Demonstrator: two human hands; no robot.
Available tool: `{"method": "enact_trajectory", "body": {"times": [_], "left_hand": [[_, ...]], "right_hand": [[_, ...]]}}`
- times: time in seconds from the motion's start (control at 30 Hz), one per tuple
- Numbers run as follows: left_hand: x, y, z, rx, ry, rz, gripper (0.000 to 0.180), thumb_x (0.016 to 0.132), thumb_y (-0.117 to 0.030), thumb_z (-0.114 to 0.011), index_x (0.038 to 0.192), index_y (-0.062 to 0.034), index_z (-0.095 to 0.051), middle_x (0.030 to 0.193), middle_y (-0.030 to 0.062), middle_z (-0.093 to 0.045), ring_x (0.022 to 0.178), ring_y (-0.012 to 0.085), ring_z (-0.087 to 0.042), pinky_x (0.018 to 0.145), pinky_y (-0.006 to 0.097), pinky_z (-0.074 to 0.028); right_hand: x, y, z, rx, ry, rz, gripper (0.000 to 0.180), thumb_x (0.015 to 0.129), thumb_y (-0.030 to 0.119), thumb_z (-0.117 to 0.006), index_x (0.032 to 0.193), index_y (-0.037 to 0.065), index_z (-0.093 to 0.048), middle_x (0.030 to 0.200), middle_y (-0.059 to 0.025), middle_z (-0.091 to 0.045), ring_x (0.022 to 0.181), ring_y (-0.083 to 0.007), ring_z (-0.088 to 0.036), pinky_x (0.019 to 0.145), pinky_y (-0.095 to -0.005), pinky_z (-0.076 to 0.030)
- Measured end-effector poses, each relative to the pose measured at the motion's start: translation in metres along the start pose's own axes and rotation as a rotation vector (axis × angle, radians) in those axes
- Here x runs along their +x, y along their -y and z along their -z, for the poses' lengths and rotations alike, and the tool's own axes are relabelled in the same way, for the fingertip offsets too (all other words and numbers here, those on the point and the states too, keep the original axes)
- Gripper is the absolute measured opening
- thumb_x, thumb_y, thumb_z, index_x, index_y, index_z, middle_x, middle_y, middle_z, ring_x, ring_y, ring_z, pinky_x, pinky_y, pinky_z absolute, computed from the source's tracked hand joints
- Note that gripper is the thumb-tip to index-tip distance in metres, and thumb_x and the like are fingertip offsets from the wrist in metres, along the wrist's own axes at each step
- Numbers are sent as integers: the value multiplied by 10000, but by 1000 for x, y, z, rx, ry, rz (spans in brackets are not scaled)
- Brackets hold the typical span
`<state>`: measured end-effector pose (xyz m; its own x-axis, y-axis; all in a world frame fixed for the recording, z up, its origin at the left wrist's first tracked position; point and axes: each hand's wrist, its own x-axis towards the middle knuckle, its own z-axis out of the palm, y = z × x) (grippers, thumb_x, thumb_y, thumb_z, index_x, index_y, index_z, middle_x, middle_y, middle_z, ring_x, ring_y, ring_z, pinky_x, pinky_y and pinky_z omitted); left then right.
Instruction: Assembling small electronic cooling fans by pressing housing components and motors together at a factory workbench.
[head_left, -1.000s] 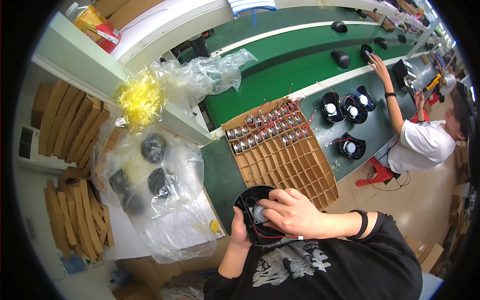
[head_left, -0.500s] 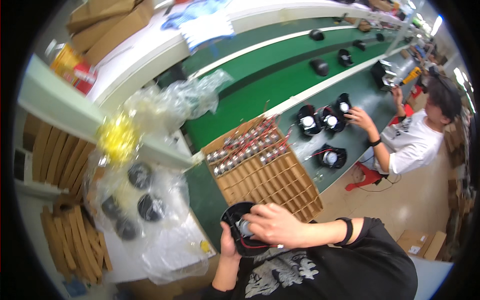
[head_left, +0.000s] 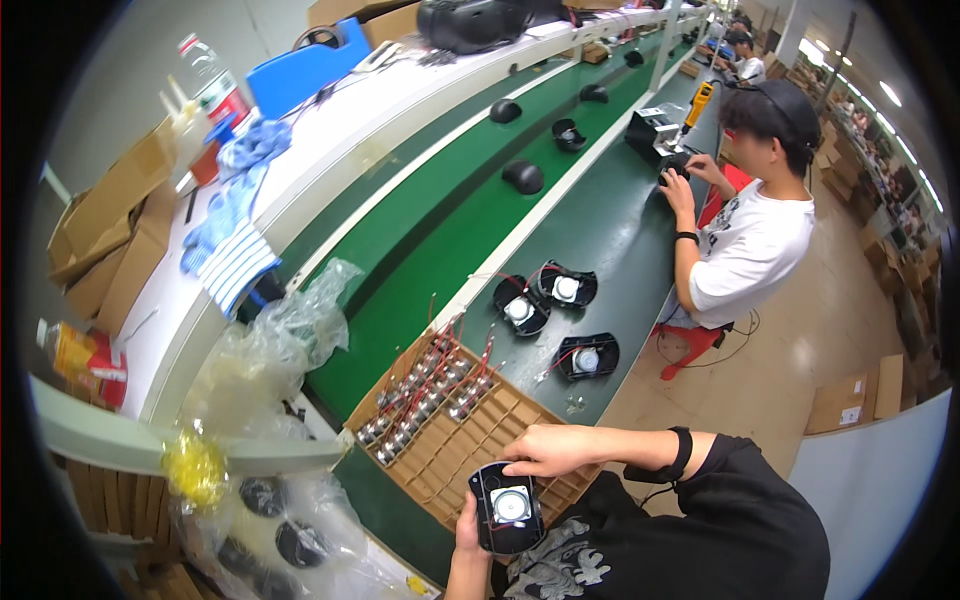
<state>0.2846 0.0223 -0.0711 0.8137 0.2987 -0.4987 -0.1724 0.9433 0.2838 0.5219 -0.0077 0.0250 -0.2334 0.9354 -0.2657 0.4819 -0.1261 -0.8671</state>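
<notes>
My left hand (head_left: pixel 468 525) grips the left edge of a black plastic shell (head_left: pixel 489 535), its open side facing up. Inside the shell sits a silvery-white round part in a squarish frame (head_left: pixel 511 505), which looks like a small speaker, with a red wire below it. My right hand (head_left: pixel 550 450) is bent over the shell's upper edge, fingers closed together against it; the far fingertips are hidden. Just beyond my hands lies a divided cardboard box (head_left: pixel 425 487), with several silvery round parts with red wires (head_left: pixel 420 393) in its far compartments.
Three black shells with white round parts (head_left: pixel 588 357) lie on the green bench. Beside it runs a green conveyor (head_left: pixel 400 290) carrying black shells. At right, a person in a white shirt (head_left: pixel 765 240) works near a yellow power tool (head_left: pixel 698 105). Clear plastic bags (head_left: pixel 270 350) are at left.
My right hand has moved off the round part to the shell's upper edge. The shell now faces up more flatly. My view has swung right, and the co-worker's hands have left the bench shells.
</notes>
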Motion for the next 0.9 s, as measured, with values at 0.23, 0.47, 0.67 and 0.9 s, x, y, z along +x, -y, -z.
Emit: {"method": "enact_trajectory", "body": {"times": [0.23,0.47,0.67,0.9], "left_hand": [[6,-23,-6,245,-119,-254,656,965,-520,-307,1417,-46,-277,1453,167,-321,1313,318,-345,1106,442,-240],[-123,-99,138,509,-1384,-1089,300,968,-241,-482,1191,-42,-503,1158,71,-557,1031,169,-520,904,314,-394],[-265,-66,305,651,-1629,-555,321,913,-171,-512,1208,-44,-523,1135,101,-600,1054,216,-540,936,342,-399],[-225,-98,332,1424,-1721,56,441,812,-122,-547,1248,-61,-528,1314,223,-471,1234,391,-406,1044,474,-316]], "right_hand": [[-27,-71,50,93,-322,-236,310,880,254,-565,1060,15,-645,848,-209,-653,743,-280,-657,689,-389,-513],[-190,-369,198,439,-1291,-389,499,937,285,-549,1314,-13,-416,1208,-153,-520,1006,-229,-588,816,-321,-504],[-83,-364,213,850,-1334,-315,495,931,270,-559,1321,1,-416,1239,-157,-510,1081,-239,-574,799,-322,-517],[-62,-291,165,1206,-1390,-391,469,930,273,-557,1295,0,-443,1244,-145,-512,1075,-225,-576,747,-304,-528]]}}
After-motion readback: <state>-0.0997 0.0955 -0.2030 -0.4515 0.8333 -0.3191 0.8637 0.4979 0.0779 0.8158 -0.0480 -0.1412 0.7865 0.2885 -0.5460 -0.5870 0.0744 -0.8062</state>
